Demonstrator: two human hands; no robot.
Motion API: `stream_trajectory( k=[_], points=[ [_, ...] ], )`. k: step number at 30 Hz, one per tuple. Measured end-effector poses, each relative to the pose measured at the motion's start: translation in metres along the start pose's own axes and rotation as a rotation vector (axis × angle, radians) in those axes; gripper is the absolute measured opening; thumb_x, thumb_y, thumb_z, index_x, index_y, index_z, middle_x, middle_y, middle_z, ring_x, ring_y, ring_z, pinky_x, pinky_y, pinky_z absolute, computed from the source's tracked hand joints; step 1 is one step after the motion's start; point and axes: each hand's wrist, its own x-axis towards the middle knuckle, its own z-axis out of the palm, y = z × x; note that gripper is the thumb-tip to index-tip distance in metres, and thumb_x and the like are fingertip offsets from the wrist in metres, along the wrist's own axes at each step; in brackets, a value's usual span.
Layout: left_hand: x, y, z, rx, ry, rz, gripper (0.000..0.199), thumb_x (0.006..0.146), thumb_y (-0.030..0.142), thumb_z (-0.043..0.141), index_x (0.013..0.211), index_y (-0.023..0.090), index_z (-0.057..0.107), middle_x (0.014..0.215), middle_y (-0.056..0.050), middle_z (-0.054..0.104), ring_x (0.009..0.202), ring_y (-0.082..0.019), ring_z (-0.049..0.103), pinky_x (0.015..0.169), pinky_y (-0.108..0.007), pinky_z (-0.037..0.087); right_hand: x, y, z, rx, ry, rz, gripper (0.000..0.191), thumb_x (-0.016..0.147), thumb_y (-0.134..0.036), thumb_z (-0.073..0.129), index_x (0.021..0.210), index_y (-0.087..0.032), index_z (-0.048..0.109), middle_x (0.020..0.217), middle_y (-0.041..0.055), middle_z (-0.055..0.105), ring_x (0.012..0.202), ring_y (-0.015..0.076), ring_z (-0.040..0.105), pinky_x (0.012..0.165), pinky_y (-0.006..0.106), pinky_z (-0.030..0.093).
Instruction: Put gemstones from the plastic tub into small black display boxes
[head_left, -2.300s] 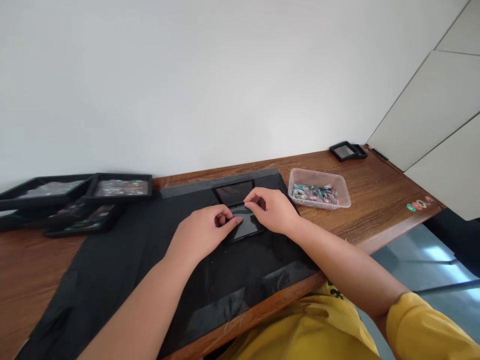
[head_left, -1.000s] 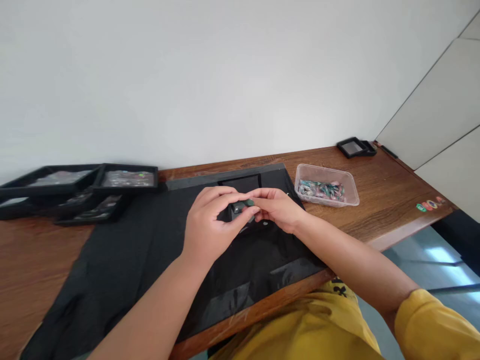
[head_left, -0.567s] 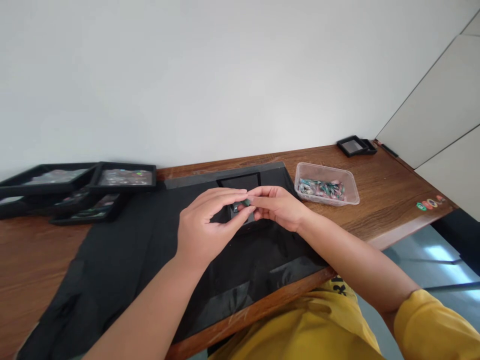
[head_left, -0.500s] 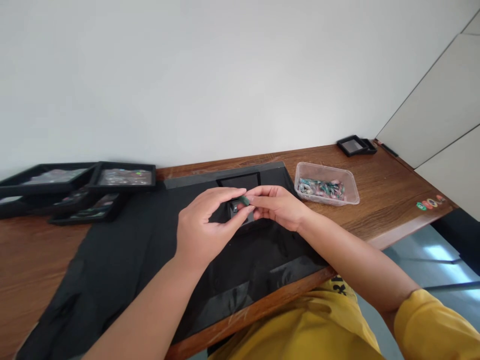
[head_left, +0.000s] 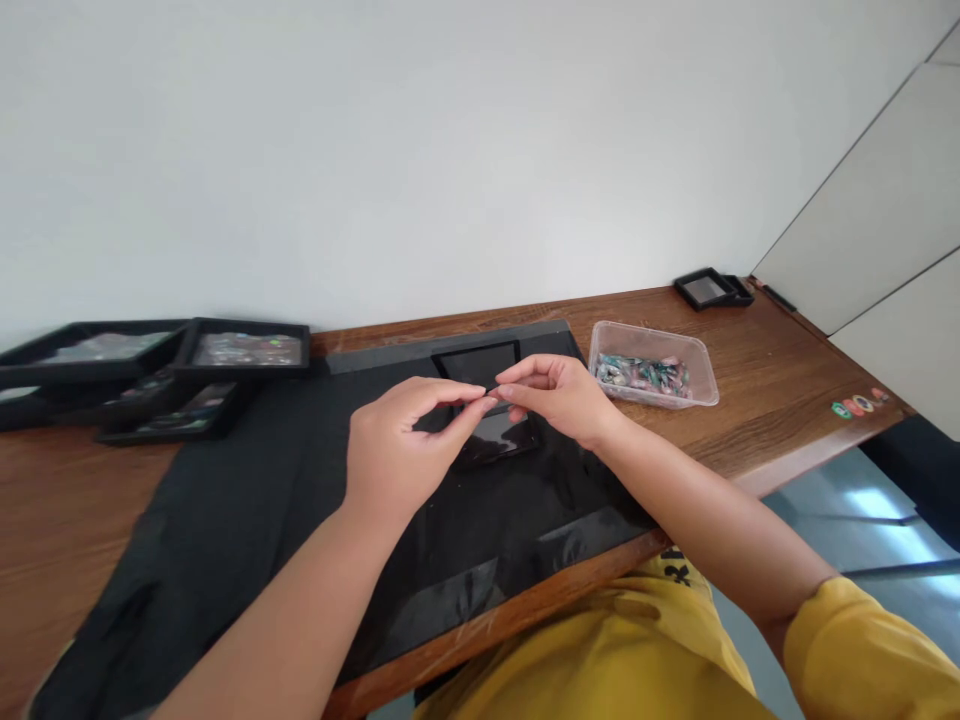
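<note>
Above black case (head_left: 495,438), fingertips of both hands meeting, possibly pinching bead.

head cam | worn by person, above tabletop (head_left: 757,375) | faces forward and down toward wall | close to hands (head_left: 491,400) | single view, nothing shared

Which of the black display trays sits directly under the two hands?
The black glossy tray on the dark mat, below the left hand and right hand; the others are stacked far left.
</note>
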Motion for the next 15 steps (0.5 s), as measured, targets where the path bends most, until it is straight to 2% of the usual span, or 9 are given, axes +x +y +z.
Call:
stream_trajectory(
  k=[4,8,12,15],
  points=[
    [0.004,-0.004,-0.005,0.029,-0.147,-0.159,0.014,0.085,0.04,0.072,0.083,0.029,0.08,0.075,0.003,0.078,0.062,-0.015,0.068,0.057,-0.027,0.054,0.003,0.0,-0.002,-0.192,0.083,-0.114,0.007,0.082,-0.016,0.079,0.083,-0.018,0.072,0.076,-0.001,0.077,0.057,0.0085,0.067,0.058,0.021,0.054],
    [0.011,-0.008,-0.024,0.068,-0.101,-0.187,0.024,0.086,0.048,0.069,0.081,0.028,0.08,0.07,0.002,0.075,0.056,-0.013,0.06,0.055,-0.027,0.049,0.004,0.002,-0.004,-0.334,0.114,-0.233,0.004,0.085,-0.017,0.074,0.083,-0.018,0.072,0.081,0.001,0.077,0.063,0.0101,0.068,0.062,0.023,0.055],
    [0.016,-0.016,-0.039,0.111,-0.079,-0.2,0.023,0.088,0.047,0.066,0.083,0.029,0.078,0.066,0.003,0.071,0.053,-0.012,0.055,0.051,-0.027,0.045,0.002,0.005,-0.004,-0.473,0.104,-0.32,0.003,0.088,-0.015,0.07,0.087,-0.018,0.072,0.087,0.0023,0.077,0.071,0.0116,0.069,0.069,0.025,0.056],
    [0.014,-0.018,-0.036,0.088,-0.158,-0.2,0.024,0.087,0.048,0.064,0.083,0.029,0.078,0.067,0.003,0.071,0.054,-0.013,0.055,0.053,-0.027,0.046,0.001,0.007,-0.001,-0.465,0.061,-0.29,0.005,0.088,-0.013,0.069,0.088,-0.018,0.071,0.086,0.0016,0.076,0.068,0.0111,0.069,0.069,0.025,0.057]
  ],
)
